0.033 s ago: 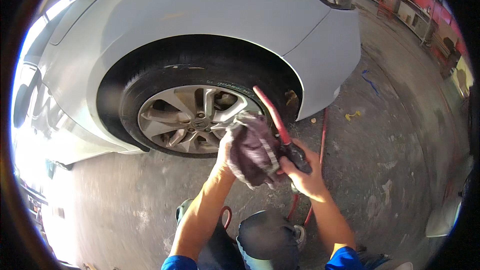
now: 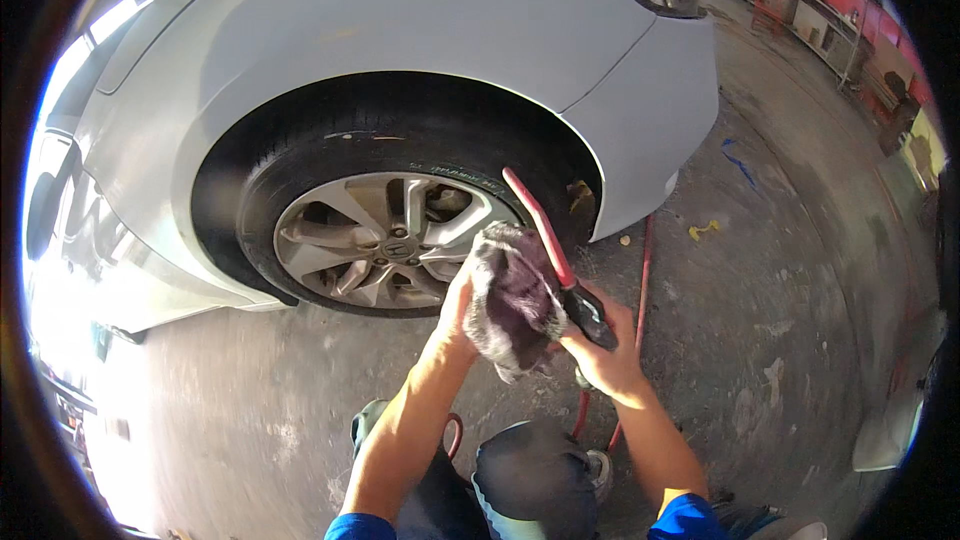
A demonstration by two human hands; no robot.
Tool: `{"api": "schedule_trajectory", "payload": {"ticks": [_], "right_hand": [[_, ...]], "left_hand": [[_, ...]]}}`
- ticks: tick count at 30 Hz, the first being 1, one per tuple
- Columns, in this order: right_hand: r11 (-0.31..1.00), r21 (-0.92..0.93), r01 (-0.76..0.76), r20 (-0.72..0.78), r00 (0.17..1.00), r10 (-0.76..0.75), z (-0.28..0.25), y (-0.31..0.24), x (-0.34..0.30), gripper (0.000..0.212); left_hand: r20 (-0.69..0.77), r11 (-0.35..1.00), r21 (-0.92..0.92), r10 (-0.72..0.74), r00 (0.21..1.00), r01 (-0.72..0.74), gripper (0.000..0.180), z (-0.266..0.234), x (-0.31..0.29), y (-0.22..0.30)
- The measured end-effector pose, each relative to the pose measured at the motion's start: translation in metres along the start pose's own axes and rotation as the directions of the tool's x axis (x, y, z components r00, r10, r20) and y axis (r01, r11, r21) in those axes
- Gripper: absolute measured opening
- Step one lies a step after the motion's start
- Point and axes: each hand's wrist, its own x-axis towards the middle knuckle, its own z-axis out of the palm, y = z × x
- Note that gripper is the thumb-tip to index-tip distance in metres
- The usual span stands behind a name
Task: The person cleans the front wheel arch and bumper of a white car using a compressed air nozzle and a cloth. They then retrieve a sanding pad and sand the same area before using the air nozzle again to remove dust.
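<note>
Clutched cloth in left hand, gripped red-nosed tool in right hand just beside it, near wheel; had set down neither yet, with wheel mounted on car

The left hand (partly hidden) sits near the curled right hand, both forearms slanting inward.

On the grey floor lie a red hose, yellow scrap and blue strip.
</note>
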Motion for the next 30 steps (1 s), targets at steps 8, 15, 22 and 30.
{"api": "schedule_trajectory", "payload": {"ticks": [8,15,22,30], "right_hand": [[0.972,-0.229,0.05,-0.175,0.98,-0.092,0.019,0.007,0.004,0.044],[0.99,0.067,-0.122,-0.051,0.991,0.126,0.016,-0.019,-0.011,0.041],[0.96,0.279,0.025,-0.26,0.964,0.05,-0.035,-0.026,-0.046,0.037],[0.964,0.267,-0.018,-0.283,0.954,0.096,-0.061,0.005,-0.067,0.045]], "left_hand": [[-0.305,0.987,0.121,0.14,0.942,-0.107,0.053,0.02,-0.015,-0.034],[-0.289,0.996,-0.084,-0.048,0.956,0.025,0.063,0.032,-0.048,-0.019],[-0.214,0.962,-0.239,0.083,0.973,-0.135,0.061,0.021,-0.047,-0.003],[-0.193,0.934,0.141,0.351,0.916,-0.328,0.056,0.037,-0.053,0.044]]}}
